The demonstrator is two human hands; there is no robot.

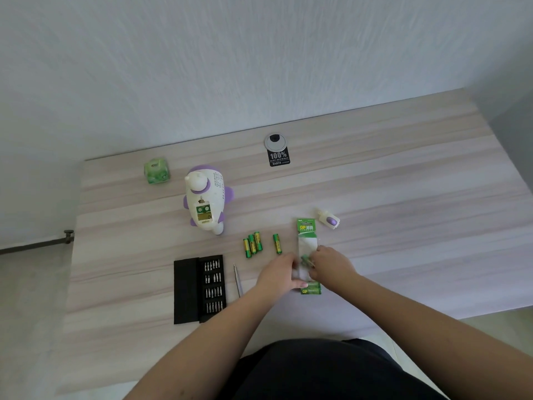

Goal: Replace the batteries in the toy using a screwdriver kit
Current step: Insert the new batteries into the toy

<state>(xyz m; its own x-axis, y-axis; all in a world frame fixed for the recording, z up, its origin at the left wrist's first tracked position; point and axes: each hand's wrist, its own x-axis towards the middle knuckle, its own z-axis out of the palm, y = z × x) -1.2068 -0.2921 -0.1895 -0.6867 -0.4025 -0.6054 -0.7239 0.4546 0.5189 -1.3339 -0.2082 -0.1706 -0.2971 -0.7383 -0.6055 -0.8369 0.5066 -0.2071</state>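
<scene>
Both hands work on the battery pack (306,226), a green blister card that lies flat on the wooden table (389,174), near its front edge. The left hand (278,271) holds the pack down at its left side, with the thumb laid along the lower edge of the clear plastic part. The right hand (331,262) has its fingers curled into the middle of the pack, where they pinch something green – it looks like a battery, but the fingers hide most of it. Just to the left of the pack one loose battery (277,243) lies alone, and a little further left three batteries (253,244) lie side by side, touching each other. The toy (205,197), white with purple parts, lies behind them with its battery compartment (204,212) uncovered and facing up; two green battery ends show inside it. The screwdriver kit (199,288), a black case, lies open at the front left with rows of bits showing, and the slim screwdriver (238,280) lies on the table between the case and the left hand. Beyond the pack to the right is a small white and purple part (329,219). At the back left stands a green cube (156,170), and near the wall there is a round grey cable cover (275,142) with a black label (279,157) just in front of it.
</scene>
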